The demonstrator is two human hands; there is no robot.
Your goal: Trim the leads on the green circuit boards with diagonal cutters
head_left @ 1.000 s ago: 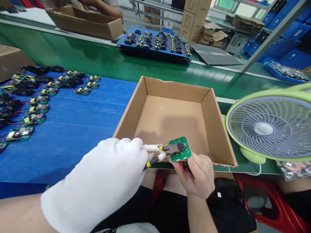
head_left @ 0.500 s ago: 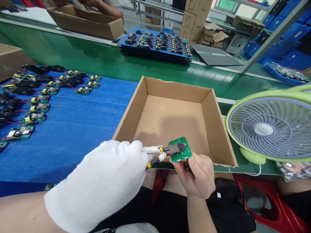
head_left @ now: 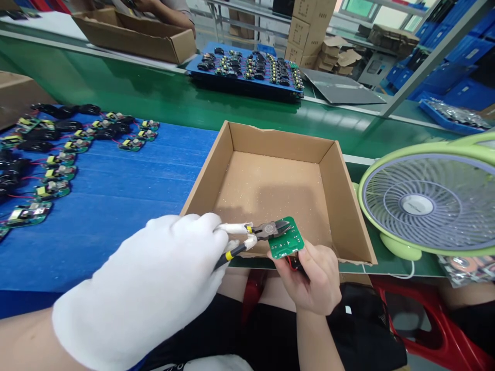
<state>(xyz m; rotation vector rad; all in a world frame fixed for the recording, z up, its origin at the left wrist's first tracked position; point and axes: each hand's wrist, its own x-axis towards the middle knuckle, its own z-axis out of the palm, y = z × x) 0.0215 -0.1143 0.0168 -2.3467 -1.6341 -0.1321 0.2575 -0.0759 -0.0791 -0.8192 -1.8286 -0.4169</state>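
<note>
My left hand [head_left: 154, 283], in a white glove, is closed round the handles of a pair of diagonal cutters [head_left: 266, 231]. Their jaws are slightly apart and lie over the top face of a green circuit board [head_left: 286, 242]; whether they touch it I cannot tell. Bare fingers of my right hand [head_left: 315, 281] pinch that board by its lower edge, tilted, above the near side of a cardboard box [head_left: 228, 180]. A dark part with a red wire hangs under the board, mostly hidden by my fingers. Tiny bright bits are scattered over the box floor.
On the blue mat [head_left: 127, 216] at left lie several boards with black cables [head_left: 56, 172]. A green fan [head_left: 417, 203] stands right of the box. Behind are a loaded blue tray [head_left: 243, 85], another cardboard box [head_left: 135, 38] and a person's arm [head_left: 166, 15].
The cutters have drawn slightly left and up across the board, and their jaws have parted. My left hand moved left with them. My right hand holds the board almost where it was.
</note>
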